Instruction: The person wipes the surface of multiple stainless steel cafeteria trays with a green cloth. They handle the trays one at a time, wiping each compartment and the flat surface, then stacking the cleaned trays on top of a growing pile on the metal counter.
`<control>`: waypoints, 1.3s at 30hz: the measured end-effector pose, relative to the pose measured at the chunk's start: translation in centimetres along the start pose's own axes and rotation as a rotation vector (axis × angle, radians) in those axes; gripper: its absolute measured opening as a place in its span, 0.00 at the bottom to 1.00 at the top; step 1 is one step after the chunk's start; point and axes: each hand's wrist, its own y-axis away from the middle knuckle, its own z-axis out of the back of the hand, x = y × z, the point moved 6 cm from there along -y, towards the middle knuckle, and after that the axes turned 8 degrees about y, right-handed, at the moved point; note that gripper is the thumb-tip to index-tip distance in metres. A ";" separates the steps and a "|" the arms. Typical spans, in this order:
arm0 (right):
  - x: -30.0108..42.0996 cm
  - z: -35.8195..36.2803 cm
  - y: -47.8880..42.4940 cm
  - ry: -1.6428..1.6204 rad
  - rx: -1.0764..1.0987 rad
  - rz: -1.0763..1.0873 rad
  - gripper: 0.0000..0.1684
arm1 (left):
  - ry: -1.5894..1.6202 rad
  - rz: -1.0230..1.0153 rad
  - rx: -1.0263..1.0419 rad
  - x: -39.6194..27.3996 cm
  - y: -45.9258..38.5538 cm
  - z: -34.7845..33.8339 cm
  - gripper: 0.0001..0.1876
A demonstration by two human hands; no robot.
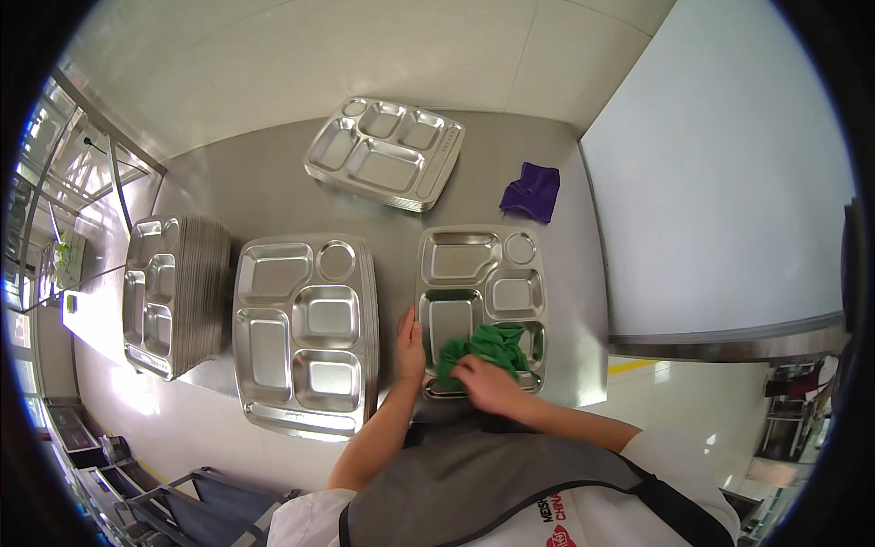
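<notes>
Before me on the metal table lies a stainless steel compartment tray. My left hand rests along its left edge, fingers extended and touching the rim. In my right hand is a bunched green cloth, pressed over the tray's lower compartments and hiding part of them. To the left of my left arm stands a stack of like steel trays. Farther left rises a much taller tray stack.
A shorter tray stack sits at an angle near the wall. On the steel table, a purple cloth lies towards the right. A large pale panel borders the table's right side. Behind, at lower left, is a grey cart.
</notes>
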 end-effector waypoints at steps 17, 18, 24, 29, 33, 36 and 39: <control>-2.9 3.3 -5.8 0.371 -0.509 -0.124 0.22 | 0.235 0.191 -0.052 0.5 -0.5 -0.9 0.20; -1.2 1.4 -5.3 0.491 -0.439 -0.111 0.24 | 0.239 0.167 -0.067 1.5 -0.8 -0.3 0.20; 0.0 -2.0 6.4 0.178 -0.120 0.032 0.28 | -0.184 -0.014 -0.035 -0.6 0.0 -0.4 0.20; -6.1 7.4 15.9 0.189 -0.589 -0.323 0.22 | -0.975 0.007 0.176 -6.0 -0.1 -2.1 0.19; -8.4 11.6 18.4 -0.076 -0.871 -0.557 0.20 | -0.988 0.048 0.226 -7.2 -1.2 -1.9 0.21; -8.7 11.5 18.8 -0.099 -0.968 -0.567 0.18 | -0.826 -0.049 0.185 -9.5 -0.7 -1.3 0.17; -9.5 10.5 18.9 -0.066 -0.990 -0.575 0.20 | -0.514 -0.021 0.142 -13.4 -0.9 -0.8 0.13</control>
